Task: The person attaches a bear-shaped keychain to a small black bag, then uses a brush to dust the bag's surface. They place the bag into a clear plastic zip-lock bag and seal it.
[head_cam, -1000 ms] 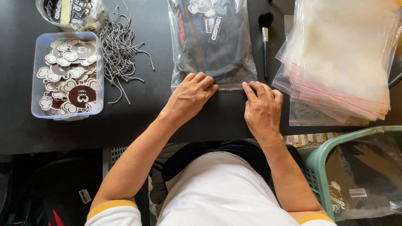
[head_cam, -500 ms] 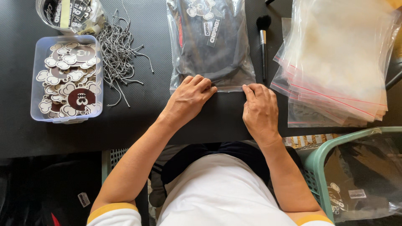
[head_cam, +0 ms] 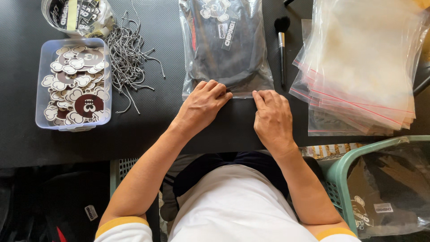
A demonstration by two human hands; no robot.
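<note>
Both hands lie flat on the near edge of the clear bag (head_cam: 226,49) — left hand (head_cam: 204,105) and right hand (head_cam: 272,117) side by side, fingers pressed down, bag stretching away.

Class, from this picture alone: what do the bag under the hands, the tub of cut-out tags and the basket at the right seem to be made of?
Bag: thin clear plastic film, glossy; it wrinkles and glares, dark contents show through.
Tub: stiff translucent plastic, likely; tags visible through its wall.
Basket: green moulded plastic, probably; smooth rim, perforated side.
</note>
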